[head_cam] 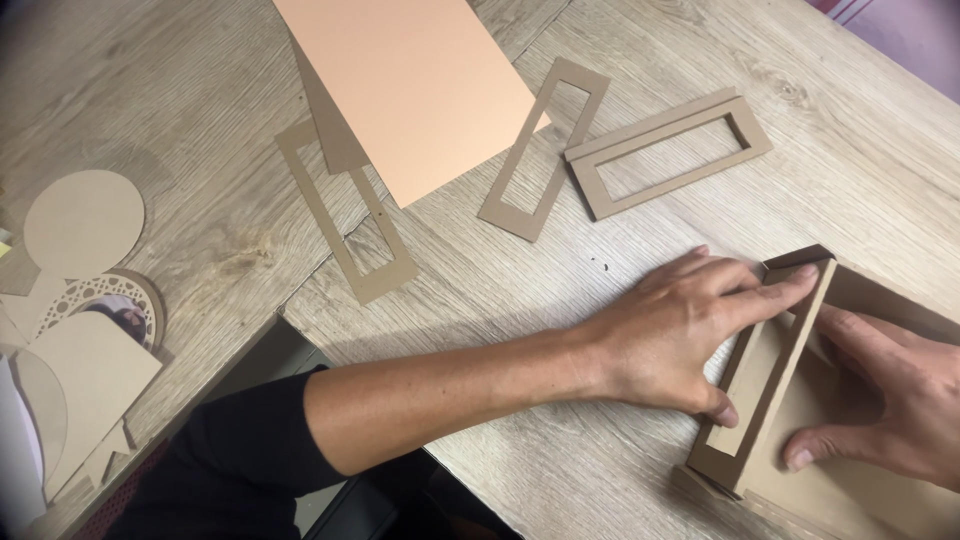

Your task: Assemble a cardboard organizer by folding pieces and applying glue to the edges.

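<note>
Your left hand [685, 335] presses with flat, open fingers on the frame [765, 385] of the cardboard box [880, 300]. Your right hand [890, 400] lies spread open inside, gripping nothing.

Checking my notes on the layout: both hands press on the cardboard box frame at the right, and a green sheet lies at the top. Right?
Not quite. In the head view the sheet is peach-orange, not green. Both the left hand and right hand do press on the cardboard box frame.
</note>
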